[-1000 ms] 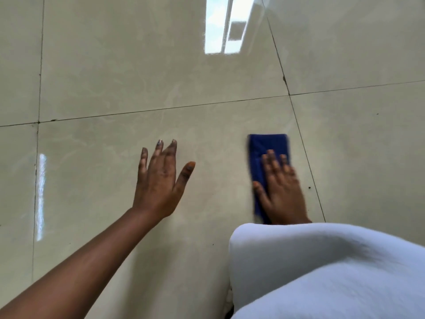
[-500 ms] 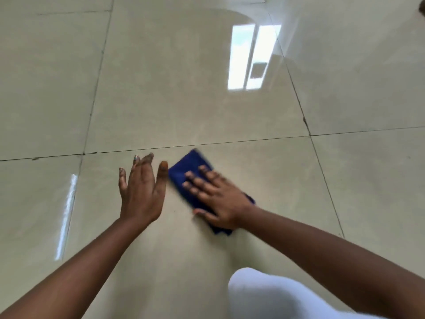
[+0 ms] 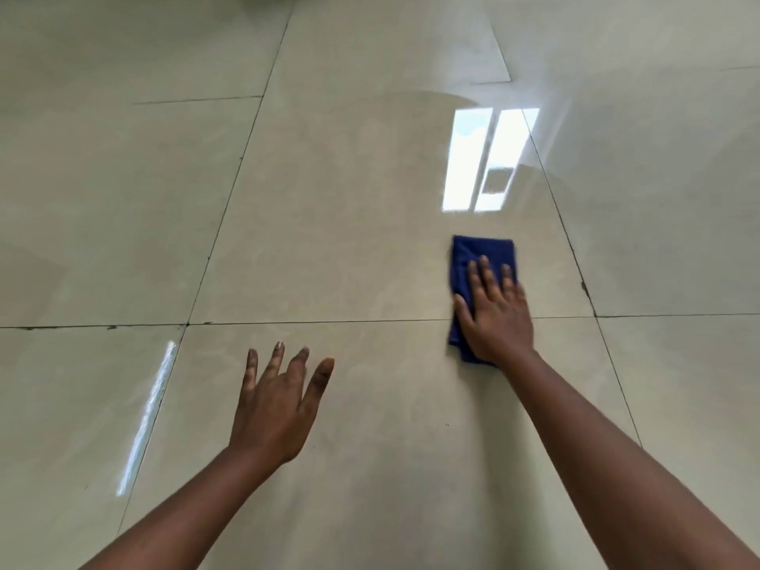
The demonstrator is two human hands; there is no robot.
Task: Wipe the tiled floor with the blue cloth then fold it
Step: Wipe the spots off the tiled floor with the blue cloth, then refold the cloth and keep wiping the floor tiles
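Note:
The blue cloth [image 3: 481, 257] lies folded in a narrow rectangle on the glossy beige tiled floor [image 3: 329, 199], right of centre, across a grout line. My right hand [image 3: 493, 314] presses flat on its near half, fingers straight and pointing away from me; the cloth's far end shows beyond my fingertips. My left hand [image 3: 279, 409] rests flat on the tile to the lower left, fingers spread, holding nothing, well apart from the cloth.
Dark grout lines [image 3: 312, 322] divide the large tiles. A bright window reflection [image 3: 485, 158] shines just beyond the cloth, and a thin glare streak [image 3: 148, 413] lies at the left.
My right hand has swept the cloth from beside my left hand out to the right and farther away. The left hand stayed planted. The view has tilted up, and the white garment has left the frame.

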